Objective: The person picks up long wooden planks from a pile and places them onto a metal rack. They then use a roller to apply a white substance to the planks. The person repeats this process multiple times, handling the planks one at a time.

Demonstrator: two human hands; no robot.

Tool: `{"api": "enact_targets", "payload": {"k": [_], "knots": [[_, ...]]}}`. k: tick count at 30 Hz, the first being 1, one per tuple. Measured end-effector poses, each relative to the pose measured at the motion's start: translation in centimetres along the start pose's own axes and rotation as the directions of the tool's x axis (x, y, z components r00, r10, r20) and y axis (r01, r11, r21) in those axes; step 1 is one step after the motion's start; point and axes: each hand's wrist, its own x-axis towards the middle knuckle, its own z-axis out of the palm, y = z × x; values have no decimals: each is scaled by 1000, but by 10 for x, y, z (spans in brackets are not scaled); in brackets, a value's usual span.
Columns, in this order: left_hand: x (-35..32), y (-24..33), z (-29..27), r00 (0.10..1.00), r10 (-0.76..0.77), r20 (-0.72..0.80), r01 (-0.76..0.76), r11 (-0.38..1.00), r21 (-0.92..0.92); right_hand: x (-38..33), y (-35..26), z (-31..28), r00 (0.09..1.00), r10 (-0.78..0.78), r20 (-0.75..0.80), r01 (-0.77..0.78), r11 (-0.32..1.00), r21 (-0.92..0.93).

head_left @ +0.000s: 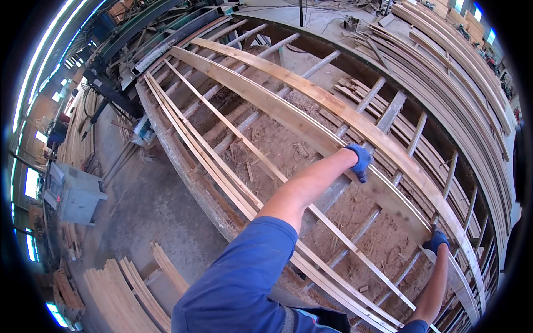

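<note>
A long pale wooden board runs from the far left to the near right across a frame of metal rollers, its broad face tilted toward me. My left hand, in a dark blue glove, is closed over the board's upper edge near its middle. Farther along toward its near right end, my right hand, gloved alike, grips the same board. A wider plank lies just beyond it on the rollers. Nearer to me, a thin wooden strip and several more narrow strips rest lengthwise.
Sawdust and wood scraps lie beneath the rollers. A machine stands at the frame's far left end. Long stacked boards are on the right, shorter stacks at lower left. A grey cabinet stands on the left.
</note>
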Motion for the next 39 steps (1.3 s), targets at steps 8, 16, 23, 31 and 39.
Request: {"api": "enact_targets", "payload": {"k": [8, 16, 23, 31, 39], "knots": [[-14, 2, 21, 970, 3, -242, 33, 989, 145, 15, -21, -12, 972, 160, 173, -125, 973, -194], [-34, 26, 24, 929, -141, -343, 238, 936, 261, 16, -26, -20, 964, 166, 210, -103, 954, -280], [-129, -75, -4, 596, -401, -696, 339, 911, -234, 16, -12, -9, 971, 167, 169, -129, 968, -215], [-242, -380, 49, -107, -972, -209, -60, 216, -975, 14, -32, -3, 973, 223, 64, -207, 959, -191], [-231, -409, 14, 62, -984, 167, -320, -178, -930, -7, -44, 11, 964, 246, -103, -260, 952, -163]]}}
